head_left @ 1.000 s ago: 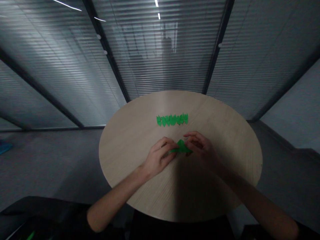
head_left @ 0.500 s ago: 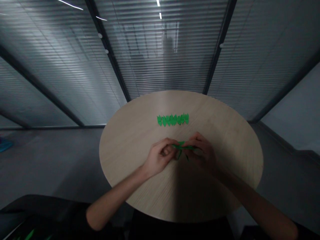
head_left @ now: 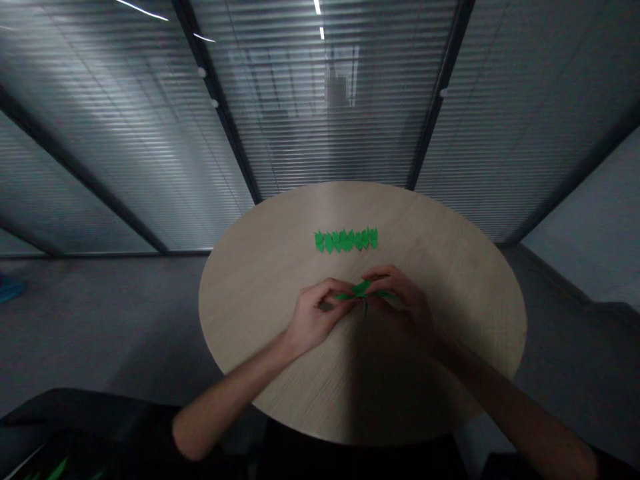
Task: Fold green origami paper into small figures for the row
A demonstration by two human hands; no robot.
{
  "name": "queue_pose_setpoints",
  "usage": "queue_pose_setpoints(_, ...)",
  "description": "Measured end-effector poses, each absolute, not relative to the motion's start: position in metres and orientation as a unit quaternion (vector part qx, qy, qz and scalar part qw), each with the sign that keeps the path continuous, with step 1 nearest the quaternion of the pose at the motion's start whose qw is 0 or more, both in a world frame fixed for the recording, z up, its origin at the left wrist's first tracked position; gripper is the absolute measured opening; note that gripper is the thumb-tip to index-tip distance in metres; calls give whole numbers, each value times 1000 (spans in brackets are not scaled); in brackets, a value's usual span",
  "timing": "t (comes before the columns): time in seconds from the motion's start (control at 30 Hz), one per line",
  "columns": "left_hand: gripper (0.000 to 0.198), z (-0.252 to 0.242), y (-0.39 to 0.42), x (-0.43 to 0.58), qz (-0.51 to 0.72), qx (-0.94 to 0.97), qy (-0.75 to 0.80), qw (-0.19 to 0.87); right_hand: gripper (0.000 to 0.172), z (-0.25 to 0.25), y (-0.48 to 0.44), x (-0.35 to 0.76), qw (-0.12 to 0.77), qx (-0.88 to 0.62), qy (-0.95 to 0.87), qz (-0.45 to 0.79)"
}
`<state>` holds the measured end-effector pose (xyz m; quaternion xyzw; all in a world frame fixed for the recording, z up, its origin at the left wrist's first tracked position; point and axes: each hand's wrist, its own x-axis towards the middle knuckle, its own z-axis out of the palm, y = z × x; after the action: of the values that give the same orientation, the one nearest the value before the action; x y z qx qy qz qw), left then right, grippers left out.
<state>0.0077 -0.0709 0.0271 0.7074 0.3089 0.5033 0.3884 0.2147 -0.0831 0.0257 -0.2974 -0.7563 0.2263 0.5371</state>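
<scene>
Between my two hands, a little above the table, is a green folded paper piece with thin pointed parts sticking out. My left hand pinches its left side between thumb and fingers. My right hand grips the right side, fingers bent over it; its thumb is in shadow. Beyond my hands lies a row of several small green leaf-shaped pieces, set side by side with their tips pointing away and toward me. The exact folds of the held piece are too small to make out.
The round wooden table carries the row and my hands. Glass panels with blinds stand behind it. At the lower left, green scraps lie on something dark. A blue item is on the floor at far left.
The green piece has turned between my fingers, so a broader face shows and fewer strips hang down. My right fingers have shifted slightly left over it. The row stays put.
</scene>
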Motion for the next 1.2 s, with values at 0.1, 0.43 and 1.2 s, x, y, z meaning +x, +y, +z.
queue_pose_setpoints(0.1, 11, 28, -71, 8, 498, 700, 311, 406, 12, 26, -84, 213, 552, -310, -739, 230)
queue_pose_setpoints(0.43, 9, 27, -73, 9, 492, 704, 318, 402, 5, 29, -87, 208, 551, -321, -720, 275)
queue_pose_setpoints(1.2, 15, 30, -74, 15, 485, 643, 303, 509, 2, 29, -88, 209, 569, -345, -718, 202)
